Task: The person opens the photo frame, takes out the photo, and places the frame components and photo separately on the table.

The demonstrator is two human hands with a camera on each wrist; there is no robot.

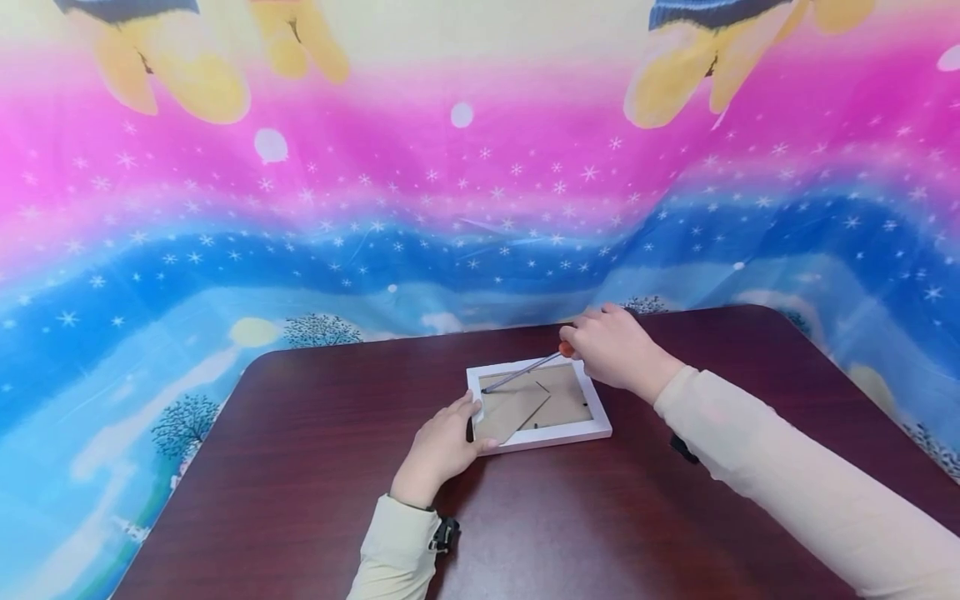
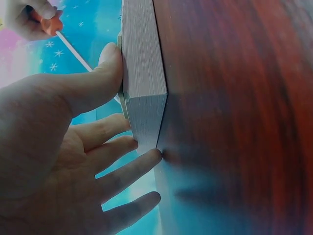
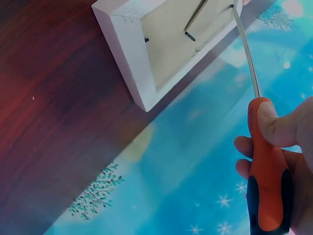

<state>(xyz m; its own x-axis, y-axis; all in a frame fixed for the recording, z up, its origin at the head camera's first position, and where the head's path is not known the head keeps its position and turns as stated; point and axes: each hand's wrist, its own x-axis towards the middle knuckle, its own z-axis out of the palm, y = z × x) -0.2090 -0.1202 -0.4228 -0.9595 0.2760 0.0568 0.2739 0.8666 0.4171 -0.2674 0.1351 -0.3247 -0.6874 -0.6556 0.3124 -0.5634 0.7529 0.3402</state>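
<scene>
A white picture frame (image 1: 592, 432) lies on the table with its beige backing board (image 1: 566, 407) facing up. Small dark tabs sit along the board's edges, and a stand flap (image 1: 517, 412) lies across it. My left hand (image 1: 442, 442) holds the frame's near left corner, thumb over the long side and fingertips against the short side. In my right hand (image 1: 615, 346) is a screwdriver (image 3: 268, 166) with an orange and black handle, gripped with the thumb along it. Its metal shaft slants down left, and the tip meets the board's left edge by a dark tab (image 1: 486, 391).
The dark red-brown wooden table (image 1: 300, 467) has rounded far corners. Behind it hangs a printed cloth (image 1: 480, 192) in pink and blue with snowflakes, touching the table's far edge. A black strap device (image 1: 446, 535) is on the left wrist.
</scene>
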